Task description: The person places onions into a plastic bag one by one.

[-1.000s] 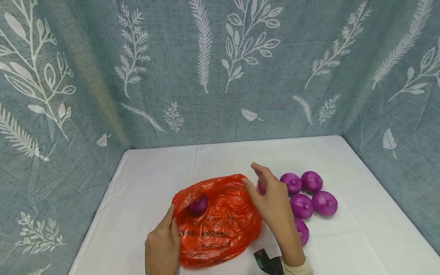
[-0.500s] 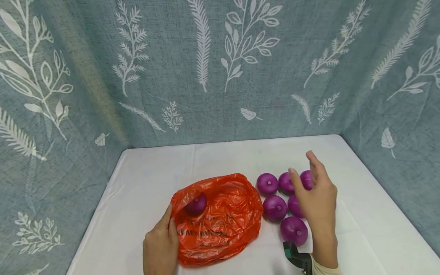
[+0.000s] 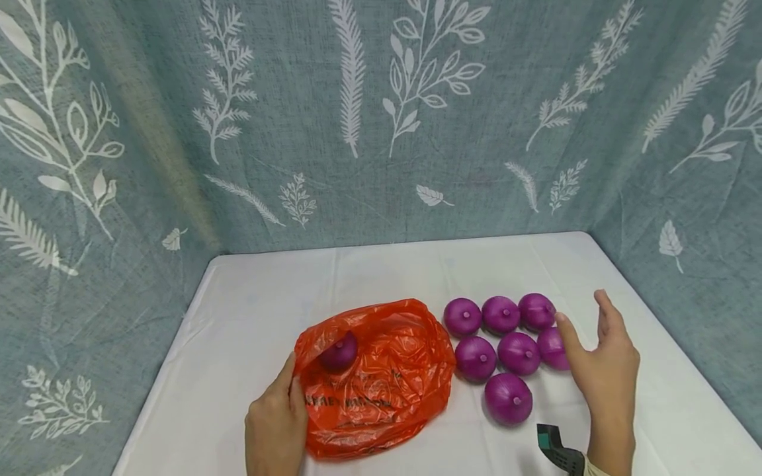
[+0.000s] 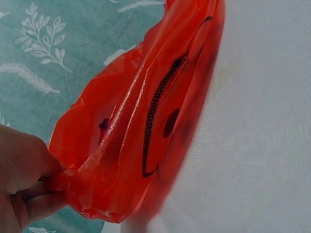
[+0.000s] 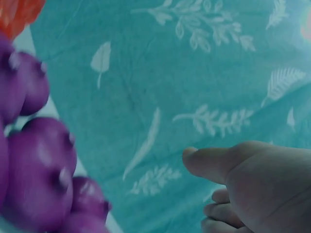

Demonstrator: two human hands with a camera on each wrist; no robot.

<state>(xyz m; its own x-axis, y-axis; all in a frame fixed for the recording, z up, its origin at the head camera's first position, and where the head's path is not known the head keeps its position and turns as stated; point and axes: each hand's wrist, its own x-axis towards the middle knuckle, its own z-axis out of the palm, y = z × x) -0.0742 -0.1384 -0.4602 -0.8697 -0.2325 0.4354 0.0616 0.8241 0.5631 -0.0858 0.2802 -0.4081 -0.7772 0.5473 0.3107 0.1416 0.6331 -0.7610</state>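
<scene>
The left edge of a red bag (image 3: 381, 370) is being pinched by the left hand (image 3: 276, 420), the thin film being gathered between thumb and fingers. The bag is being laid on its side across the white table (image 3: 262, 291), left of a group of onions, and black lettering (image 3: 351, 400) is being shown on it. Inside its mouth, toward the left, one onion (image 3: 339, 352) is being partly covered by the upper rim. Outside, seven purple onions (image 3: 516, 352) are being borne by the table: two rows of three, and one in front. Nothing is being held by the right hand (image 3: 607, 373); its thumb is being spread well away from the fingers, just right of the onions, and the rightmost onion is being partly hidden by it. A black band (image 3: 565, 456) is being worn on the right wrist.
</scene>
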